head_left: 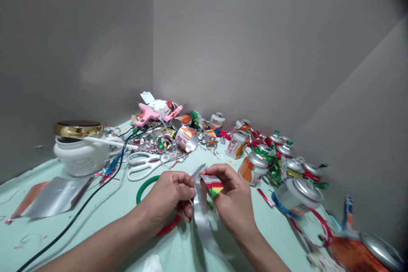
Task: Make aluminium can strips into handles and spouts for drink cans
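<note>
A long silver metal strip [201,216] curls down between my two hands, with a red, yellow and green printed piece [213,185] at its upper end. My left hand [174,197] is closed in a pinch at the strip's left edge. From the right, my right hand [234,197] grips the strip and its printed end between thumb and fingers. A green and red curved loop [145,187] lies beneath my left hand, which hides part of it. White-handled scissors [143,165] rest on the table just beyond.
Cut can scraps [165,140] and pink glue guns [147,114] crowd the back. Several drink cans [255,168] line the right side. At left stand a white jar [79,155] and a flat metal sheet [55,197]; a black cord [83,216] crosses the pale green tablecloth [105,242].
</note>
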A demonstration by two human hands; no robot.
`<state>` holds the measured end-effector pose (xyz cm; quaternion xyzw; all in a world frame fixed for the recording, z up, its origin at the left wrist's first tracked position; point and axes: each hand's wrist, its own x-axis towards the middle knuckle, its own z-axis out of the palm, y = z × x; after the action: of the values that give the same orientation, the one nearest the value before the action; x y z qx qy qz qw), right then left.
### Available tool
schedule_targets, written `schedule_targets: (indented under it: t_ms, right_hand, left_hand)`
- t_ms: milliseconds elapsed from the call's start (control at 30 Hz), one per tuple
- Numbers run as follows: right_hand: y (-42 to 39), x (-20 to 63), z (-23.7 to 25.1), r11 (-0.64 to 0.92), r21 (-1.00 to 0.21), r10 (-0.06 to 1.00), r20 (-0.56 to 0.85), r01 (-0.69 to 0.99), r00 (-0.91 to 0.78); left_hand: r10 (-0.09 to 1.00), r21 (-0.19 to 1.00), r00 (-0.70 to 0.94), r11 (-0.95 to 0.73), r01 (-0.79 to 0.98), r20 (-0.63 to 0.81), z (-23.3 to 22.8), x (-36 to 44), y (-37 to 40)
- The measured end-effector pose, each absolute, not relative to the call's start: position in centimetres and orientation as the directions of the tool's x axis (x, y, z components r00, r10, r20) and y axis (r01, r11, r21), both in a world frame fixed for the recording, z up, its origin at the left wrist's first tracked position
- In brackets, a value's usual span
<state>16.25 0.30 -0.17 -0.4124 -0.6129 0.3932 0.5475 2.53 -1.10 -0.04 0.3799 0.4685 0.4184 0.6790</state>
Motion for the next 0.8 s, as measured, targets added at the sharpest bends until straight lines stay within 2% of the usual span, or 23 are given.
schedule_targets:
  t_ms: [100,233,367,500,633,800]
  right_hand:
    - [0.6,16.2,-0.2,0.275,-0.96,0.961,0.275,0.046,0.006]
    - [1.1,15.9,0.0,0.109,-0.993,0.991,0.105,-0.052,0.085]
    - [1.3,15.9,0.0,-0.093,-0.983,0.996,-0.093,-0.16,-0.01]
    - [1.3,16.4,0.0,-0.203,-0.964,0.976,-0.185,-0.169,-0.118]
    - [1.2,16.7,0.2,-0.37,-0.903,0.921,-0.325,-0.219,-0.216]
    - [1.3,16.7,-0.1,-0.368,-0.901,0.923,-0.323,-0.232,-0.208]
  left_hand:
    - [0.945,0.936,0.163,0.309,-0.17,-0.283,0.1,2.5,-1.0]
    - [0.932,0.94,0.167,0.335,-0.058,-0.322,-0.1,2.5,-0.9]
    - [0.95,0.958,0.134,0.273,0.082,-0.282,-0.5,2.3,-0.8]
    - [0.982,0.976,0.118,0.126,0.18,-0.149,-0.7,1.9,-0.8]
    - [0.993,0.906,0.122,-0.051,0.42,-0.001,-1.0,1.9,-1.1]
    - [0.99,0.83,0.139,-0.066,0.554,-0.014,-0.6,1.7,-0.9]
